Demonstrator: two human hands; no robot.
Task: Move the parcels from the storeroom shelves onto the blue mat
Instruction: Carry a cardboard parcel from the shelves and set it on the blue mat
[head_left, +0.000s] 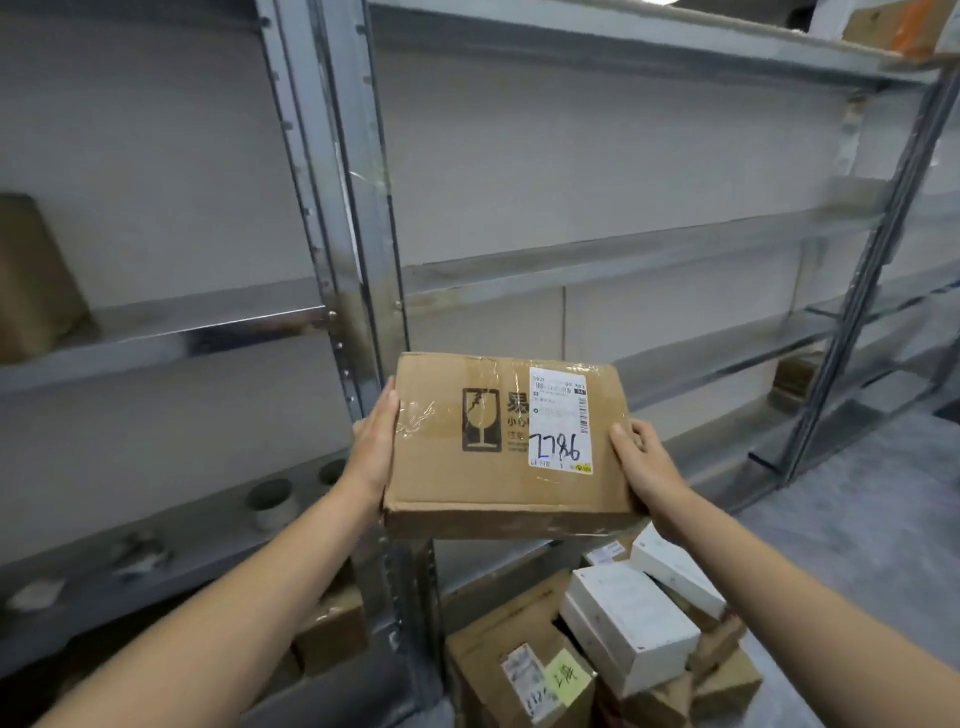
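Note:
A flat brown cardboard parcel (467, 467) with a fragile-glass mark and a white label reading 2786 is held up in the air in front of the grey metal shelves (597, 249). My left hand (371, 447) grips its left edge. My right hand (644, 462) grips its right edge, thumb on top. The blue mat is not in view.
Below the parcel lies a pile of brown and white boxes (623, 623) on the floor. A brown box (36, 280) stands on the left shelf, another small box (795, 376) on a low right shelf. Grey cups (270, 501) sit on the lower left shelf. Steel uprights (353, 208) stand close ahead.

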